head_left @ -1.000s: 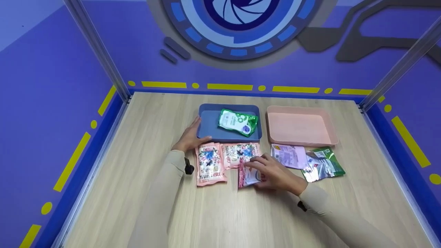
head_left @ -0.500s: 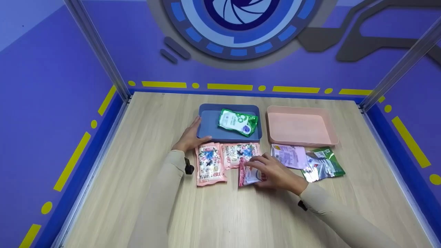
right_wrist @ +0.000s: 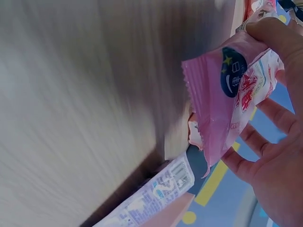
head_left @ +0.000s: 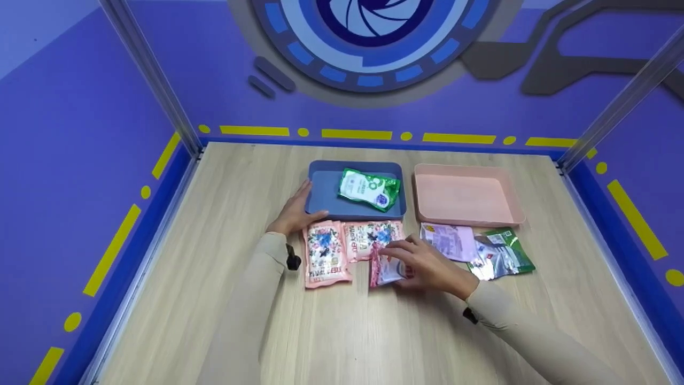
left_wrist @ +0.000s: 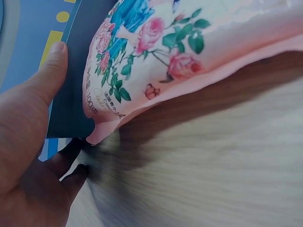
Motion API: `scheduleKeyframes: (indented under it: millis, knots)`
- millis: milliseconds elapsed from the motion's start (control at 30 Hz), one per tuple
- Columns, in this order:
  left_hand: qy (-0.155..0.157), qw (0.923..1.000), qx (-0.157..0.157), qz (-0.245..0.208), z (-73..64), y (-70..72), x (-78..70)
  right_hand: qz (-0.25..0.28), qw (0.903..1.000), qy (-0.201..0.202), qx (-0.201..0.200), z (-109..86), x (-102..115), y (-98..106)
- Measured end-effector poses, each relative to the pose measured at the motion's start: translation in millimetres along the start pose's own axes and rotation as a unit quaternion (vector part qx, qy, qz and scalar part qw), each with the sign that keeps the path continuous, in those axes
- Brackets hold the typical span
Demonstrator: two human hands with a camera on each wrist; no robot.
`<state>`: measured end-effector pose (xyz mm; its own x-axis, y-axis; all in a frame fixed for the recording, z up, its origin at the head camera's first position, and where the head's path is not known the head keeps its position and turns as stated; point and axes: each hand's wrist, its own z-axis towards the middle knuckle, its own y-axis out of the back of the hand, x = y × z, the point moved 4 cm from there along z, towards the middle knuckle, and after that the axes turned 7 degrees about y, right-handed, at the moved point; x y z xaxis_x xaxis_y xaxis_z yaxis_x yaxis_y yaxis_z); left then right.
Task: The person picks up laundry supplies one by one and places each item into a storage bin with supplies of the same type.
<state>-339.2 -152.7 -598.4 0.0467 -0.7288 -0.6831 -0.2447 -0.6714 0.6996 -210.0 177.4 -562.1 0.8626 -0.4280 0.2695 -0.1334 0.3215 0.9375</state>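
My left hand (head_left: 291, 214) rests at the front left corner of a blue tray (head_left: 320, 200), fingers along its left side and the thumb straight along its front edge. In the right wrist view, my right hand (right_wrist: 279, 151) grips a pink and white packet (right_wrist: 239, 90) between thumb and fingers, tilted above the table. The head view shows this packet overlapping a pink floral packet (head_left: 360, 240) that lies sideways before the blue tray. Another pink floral packet (head_left: 326, 256) lies lengthwise to the left, close to my left hand. A green and white pouch (head_left: 368, 187) lies inside the blue tray.
A pink tray (head_left: 459, 195) stands right of the blue one. In front of it are a purple packet (head_left: 449, 243) and a silver and green pouch (head_left: 502, 254), partly overlapping. Blue printed walls (head_left: 214, 80) border the wooden table (head_left: 320, 337).
My right hand and the pink and white packet have shifted very slightly, the packet's lower edge rising a little. My left hand, the trays and the other packets stay where they were.
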Motion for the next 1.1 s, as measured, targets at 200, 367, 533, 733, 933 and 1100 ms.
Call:
scheduleKeyframes:
  millis: [200,367,533,733,933,1100]
  knots:
    - [0.002,1.0000,0.001,-0.004,-0.2,-0.3,-0.7,0.007,1.0000,-0.005,-0.003,3.0,-2.9,7.0]
    - [0.005,1.0000,0.003,-0.003,1.1,-0.4,-0.1,-0.002,1.0000,0.000,-0.004,6.1,-6.3,11.7]
    - [-0.005,1.0000,0.005,0.001,1.5,1.2,-0.6,-0.003,0.9999,-0.011,0.006,8.3,-7.6,14.9]
    - [0.002,0.9999,0.011,-0.001,0.9,2.0,-0.8,-0.002,0.9999,-0.012,0.006,11.7,-8.9,18.9]
    - [0.003,0.9999,0.010,0.000,1.0,1.4,-0.8,-0.008,0.9999,0.004,-0.007,16.3,-11.4,22.7]
    - [-0.001,1.0000,0.007,0.001,0.3,1.8,-2.1,0.002,0.9999,-0.010,0.005,20.1,-12.5,25.2]
